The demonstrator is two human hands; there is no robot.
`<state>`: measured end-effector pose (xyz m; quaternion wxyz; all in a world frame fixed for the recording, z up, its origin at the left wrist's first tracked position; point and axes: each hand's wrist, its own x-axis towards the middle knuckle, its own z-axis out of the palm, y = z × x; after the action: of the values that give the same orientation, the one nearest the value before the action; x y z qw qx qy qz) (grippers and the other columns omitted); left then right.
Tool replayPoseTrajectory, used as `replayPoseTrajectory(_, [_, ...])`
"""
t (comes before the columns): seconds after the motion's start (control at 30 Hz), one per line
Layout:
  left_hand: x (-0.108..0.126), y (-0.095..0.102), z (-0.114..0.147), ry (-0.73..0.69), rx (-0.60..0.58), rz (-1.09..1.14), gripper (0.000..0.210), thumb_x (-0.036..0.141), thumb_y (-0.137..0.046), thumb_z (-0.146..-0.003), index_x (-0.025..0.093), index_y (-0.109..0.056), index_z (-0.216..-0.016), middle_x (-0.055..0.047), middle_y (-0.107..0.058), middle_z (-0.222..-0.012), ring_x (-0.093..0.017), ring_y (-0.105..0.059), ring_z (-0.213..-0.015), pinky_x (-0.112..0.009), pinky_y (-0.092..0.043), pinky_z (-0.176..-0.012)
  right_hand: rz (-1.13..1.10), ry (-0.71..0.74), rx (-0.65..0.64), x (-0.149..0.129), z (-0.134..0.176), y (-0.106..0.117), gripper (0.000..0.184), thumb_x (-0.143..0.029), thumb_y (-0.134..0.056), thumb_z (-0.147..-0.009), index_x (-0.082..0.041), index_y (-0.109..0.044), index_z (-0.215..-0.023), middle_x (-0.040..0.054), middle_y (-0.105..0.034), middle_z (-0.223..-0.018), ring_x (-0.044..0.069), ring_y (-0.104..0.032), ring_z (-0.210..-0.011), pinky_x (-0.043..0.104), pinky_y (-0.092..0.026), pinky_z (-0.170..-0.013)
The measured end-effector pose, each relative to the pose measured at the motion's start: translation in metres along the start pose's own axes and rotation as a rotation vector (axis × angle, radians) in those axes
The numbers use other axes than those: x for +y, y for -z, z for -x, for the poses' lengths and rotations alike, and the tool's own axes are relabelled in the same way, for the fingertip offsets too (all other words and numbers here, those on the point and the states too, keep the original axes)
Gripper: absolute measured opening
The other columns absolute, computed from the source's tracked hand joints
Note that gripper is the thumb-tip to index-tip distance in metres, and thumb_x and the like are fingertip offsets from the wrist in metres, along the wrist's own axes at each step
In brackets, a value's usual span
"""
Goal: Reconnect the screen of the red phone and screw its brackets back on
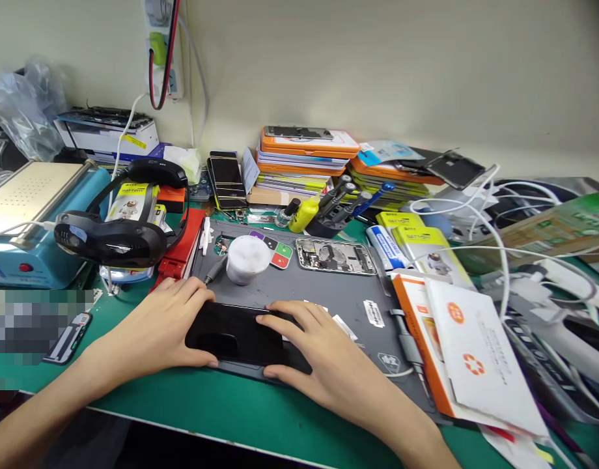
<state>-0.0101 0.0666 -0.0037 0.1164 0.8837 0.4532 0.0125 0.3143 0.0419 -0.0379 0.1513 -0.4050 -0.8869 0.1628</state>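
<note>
A black phone screen [250, 335] lies lengthwise near the front edge of the grey work mat [323, 293], its glossy face up. My left hand [177, 326] grips its left end, thumb on the near edge and fingers at the far edge. On its right part, my right hand [304, 345] has its thumb along the near side and fingertips on the far side. Whether other phone parts sit under the screen is hidden. Behind it stand a round white tub [248, 259] and an opened phone body [336, 256] with its insides showing.
At left are a black headset [114, 244] and a blue machine [40, 221]. A holder of screwdrivers [329, 218] stands at the back, before stacked boxes [299, 163]. An electric screwdriver [407, 342] and an orange-white box [470, 352] lie at right, with loose white cables [502, 260].
</note>
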Motion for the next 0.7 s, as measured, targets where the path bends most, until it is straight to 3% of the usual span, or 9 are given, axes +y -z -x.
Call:
replayPoseTrajectory(0.17, [0.002,0.001,0.000,-0.023,0.001,-0.016,0.085,0.067,-0.099,-0.080,0.019,-0.063,-0.140,-0.012,-0.067,-0.137,-0.038,-0.068,-0.119,-0.051,-0.050,-0.105,0.015,0.023,0.026,0.003,0.004,-0.005,0.063,-0.042,-0.087,-0.101,-0.034,-0.056,-0.155,0.0111,-0.065,-0.154,0.035,-0.066,-0.137,0.058,-0.065,-0.109])
replayPoseTrajectory(0.27, [0.004,0.002,0.000,-0.055,-0.010,-0.033,0.089,0.070,-0.097,-0.083,0.025,-0.060,-0.151,-0.010,-0.066,-0.137,-0.037,-0.069,-0.120,-0.051,-0.050,-0.108,0.031,0.031,0.070,0.009,0.006,-0.011,0.069,-0.045,-0.085,-0.101,-0.034,-0.051,-0.159,0.0101,-0.067,-0.152,0.034,-0.068,-0.136,0.054,-0.066,-0.107])
replayPoseTrajectory(0.37, [0.007,0.000,-0.001,-0.085,-0.013,-0.041,0.090,0.075,-0.092,-0.085,0.030,-0.058,-0.156,-0.008,-0.066,-0.138,-0.034,-0.070,-0.120,-0.049,-0.050,-0.110,0.086,0.084,0.148,0.013,0.004,-0.018,0.056,-0.055,-0.072,-0.108,-0.034,-0.054,-0.156,0.0091,-0.072,-0.146,0.032,-0.072,-0.127,0.051,-0.068,-0.099])
replayPoseTrajectory(0.5, [0.010,-0.006,-0.002,-0.096,0.014,-0.044,0.088,0.085,-0.083,-0.087,0.023,-0.063,-0.146,-0.010,-0.067,-0.135,-0.034,-0.070,-0.120,-0.047,-0.051,-0.105,0.150,0.166,0.264,0.019,0.002,-0.026,0.048,-0.064,-0.048,-0.117,-0.031,-0.061,-0.150,0.0083,-0.077,-0.136,0.028,-0.076,-0.116,0.045,-0.067,-0.089])
replayPoseTrajectory(0.7, [0.012,-0.010,-0.004,-0.116,0.042,-0.064,0.088,0.089,-0.076,-0.090,0.015,-0.065,-0.137,-0.010,-0.070,-0.129,-0.031,-0.071,-0.114,-0.045,-0.052,-0.103,0.190,0.150,0.225,0.050,0.019,-0.056,0.063,-0.068,-0.062,-0.108,-0.031,-0.058,-0.159,0.0085,-0.073,-0.147,0.035,-0.075,-0.125,0.051,-0.064,-0.097])
